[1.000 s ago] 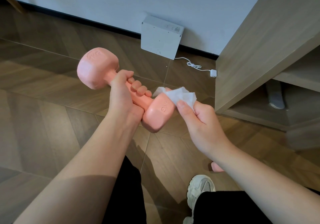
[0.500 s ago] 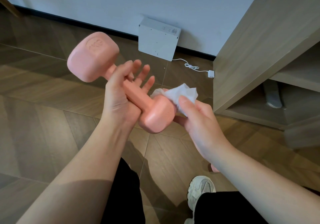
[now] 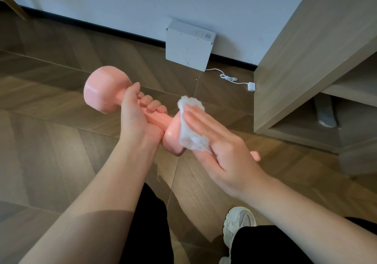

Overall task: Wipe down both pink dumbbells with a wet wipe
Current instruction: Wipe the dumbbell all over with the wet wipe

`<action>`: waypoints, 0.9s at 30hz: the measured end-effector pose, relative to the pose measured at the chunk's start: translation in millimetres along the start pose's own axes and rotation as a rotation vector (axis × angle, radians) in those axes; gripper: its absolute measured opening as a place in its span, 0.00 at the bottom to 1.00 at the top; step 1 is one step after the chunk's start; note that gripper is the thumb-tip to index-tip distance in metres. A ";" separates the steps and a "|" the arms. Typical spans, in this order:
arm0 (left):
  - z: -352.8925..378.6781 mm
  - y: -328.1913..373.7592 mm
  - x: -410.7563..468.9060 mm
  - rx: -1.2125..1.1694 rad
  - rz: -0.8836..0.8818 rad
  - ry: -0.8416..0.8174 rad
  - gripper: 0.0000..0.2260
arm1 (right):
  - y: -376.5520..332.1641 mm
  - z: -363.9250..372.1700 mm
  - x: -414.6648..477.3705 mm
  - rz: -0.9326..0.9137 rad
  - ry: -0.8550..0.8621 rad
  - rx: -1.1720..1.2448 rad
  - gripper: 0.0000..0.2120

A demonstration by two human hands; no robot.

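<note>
My left hand (image 3: 134,119) grips the dumbbell (image 3: 104,90), running far-left to near-right; my flat-fingered right hand (image 3: 222,153) presses the wipe (image 3: 189,127) onto, apparently, its near end.

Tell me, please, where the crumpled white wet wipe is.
Right of centre in the head view: the right hand presses the white wet wipe against the pink dumbbell's near head.

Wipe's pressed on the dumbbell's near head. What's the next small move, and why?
Probably sweep the right hand round that head with the wet wipe under its flat fingers. The wipe covers only one face, and the left hand grips the handle of the dumbbell, so it should stay steady.
</note>
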State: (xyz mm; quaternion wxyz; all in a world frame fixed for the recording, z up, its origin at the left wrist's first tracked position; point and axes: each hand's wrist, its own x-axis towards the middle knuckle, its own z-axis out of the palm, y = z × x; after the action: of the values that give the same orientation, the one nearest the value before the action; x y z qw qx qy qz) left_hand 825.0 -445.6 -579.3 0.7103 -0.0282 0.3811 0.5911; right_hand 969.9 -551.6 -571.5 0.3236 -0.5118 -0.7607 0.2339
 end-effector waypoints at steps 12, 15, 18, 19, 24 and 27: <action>8.1 -5.5 -6.6 -0.105 -0.047 -0.426 0.15 | 13.8 -8.6 11.7 0.005 0.204 -0.007 0.40; 12.3 -3.5 -11.3 -0.102 -0.028 -0.494 0.13 | 12.1 -11.9 12.6 0.026 0.185 0.012 0.40; 10.6 -1.1 -13.4 -0.105 -0.036 -0.396 0.16 | 12.1 -9.7 11.1 0.045 0.102 0.032 0.41; 9.1 0.7 -13.3 -0.078 -0.023 -0.365 0.16 | 12.7 -9.0 10.0 0.056 0.061 0.049 0.41; 4.7 7.8 -13.5 0.048 0.023 -0.413 0.15 | 13.7 -8.3 6.9 0.136 -0.033 0.140 0.29; 4.7 6.4 -14.1 0.138 0.056 -0.493 0.16 | 14.5 -8.2 10.7 0.193 -0.031 0.198 0.21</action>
State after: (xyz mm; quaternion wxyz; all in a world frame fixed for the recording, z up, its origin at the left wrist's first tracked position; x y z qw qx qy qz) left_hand 821.7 -452.9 -565.2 0.7653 0.1758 0.2366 0.5721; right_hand 982.1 -536.2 -573.2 0.3368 -0.5445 -0.6860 0.3456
